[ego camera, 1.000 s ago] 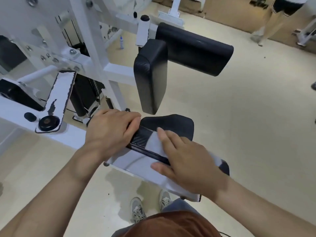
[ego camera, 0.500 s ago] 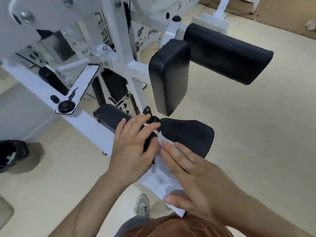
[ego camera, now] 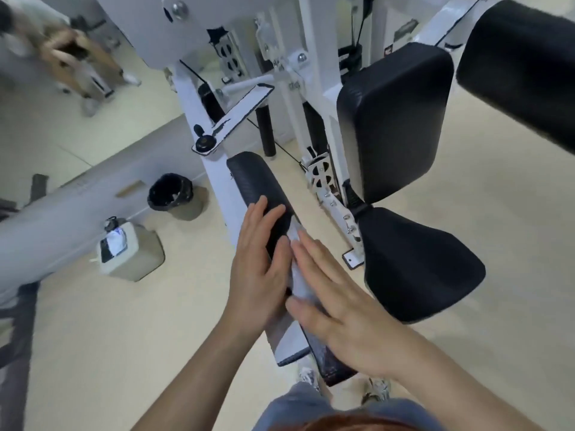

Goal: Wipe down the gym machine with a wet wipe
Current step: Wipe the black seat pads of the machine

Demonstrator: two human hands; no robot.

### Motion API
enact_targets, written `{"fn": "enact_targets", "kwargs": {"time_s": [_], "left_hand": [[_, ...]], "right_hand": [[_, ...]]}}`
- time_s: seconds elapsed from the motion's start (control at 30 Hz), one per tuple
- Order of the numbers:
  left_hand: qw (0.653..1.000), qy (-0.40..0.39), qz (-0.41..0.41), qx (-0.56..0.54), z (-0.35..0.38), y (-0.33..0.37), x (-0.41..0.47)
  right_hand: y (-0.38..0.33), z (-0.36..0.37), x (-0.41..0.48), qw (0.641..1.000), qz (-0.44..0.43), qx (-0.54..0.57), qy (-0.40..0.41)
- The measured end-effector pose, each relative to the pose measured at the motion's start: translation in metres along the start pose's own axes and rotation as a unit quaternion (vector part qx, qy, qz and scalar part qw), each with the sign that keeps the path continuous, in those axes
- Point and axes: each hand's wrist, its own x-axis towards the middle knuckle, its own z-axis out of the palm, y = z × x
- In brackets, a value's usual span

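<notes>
- A pale cream gym floor (ego camera: 124, 337) fills the view, with the white steel frame of the gym machine (ego camera: 214, 188) rising toward 12 o'clock.
- The long narrow black padded rest (ego camera: 258, 181) of that machine lies with its long axis running from 11 o'clock at its far end to 5 o'clock at its near end, close to the person's legs.
- The white wet wipe (ego camera: 301, 281) lies on the rest about midway along it, stretched along the same axis, between the two hands.
- The rest's far half is bare. There is open floor along its 9 o'clock edge and a strip of floor on its 3 o'clock side, before the black wedge-shaped seat pad (ego camera: 420, 269).
- A black upright back pad (ego camera: 395, 119) stands at 1 o'clock from the wipe, with a black roller cushion (ego camera: 522, 57) at 2 o'clock, well apart.
- The left hand (ego camera: 258, 269) comes in from 7 o'clock and lies flat on the rest, fingers straight and pointing to 12 o'clock, thumb against the wipe's edge, gripping nothing.
- The right hand (ego camera: 339, 312) comes in from 5 o'clock, palm down, fingers straight and together pointing to 11 o'clock, pressing the wipe onto the rest.
- At 9 o'clock on the floor stand a black-lined bin (ego camera: 169, 192) and a white plastic jug (ego camera: 124, 250). A blurred person (ego camera: 71, 57) is at 10 o'clock.
</notes>
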Motion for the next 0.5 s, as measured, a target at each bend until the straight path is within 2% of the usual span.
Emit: {"fn": "enact_targets", "kwargs": {"time_s": [0.1, 0.2, 0.27, 0.37, 0.43, 0.5], "left_hand": [[0.991, 0.081, -0.068, -0.076, -0.004, 0.006, -0.004], [0.992, 0.073, -0.098, -0.036, 0.003, 0.015, -0.004], [0.994, 0.063, -0.086, -0.016, 0.015, 0.019, -0.007], [0.99, 0.098, -0.086, -0.055, 0.026, 0.021, -0.01], [0.988, 0.112, -0.082, -0.072, 0.027, 0.019, -0.01], [0.987, 0.112, -0.073, -0.092, 0.027, 0.019, -0.011]], "right_hand": [[0.007, -0.012, 0.048, 0.984, -0.019, 0.168, 0.048], [0.016, -0.011, 0.052, 0.965, 0.004, 0.254, 0.071], [0.022, -0.001, 0.023, 0.961, -0.009, 0.268, 0.062], [0.032, 0.02, -0.03, 0.976, -0.048, 0.204, 0.054], [0.033, 0.023, -0.038, 0.985, -0.054, 0.152, 0.059], [0.026, 0.015, -0.023, 0.983, -0.041, 0.169, 0.062]]}}
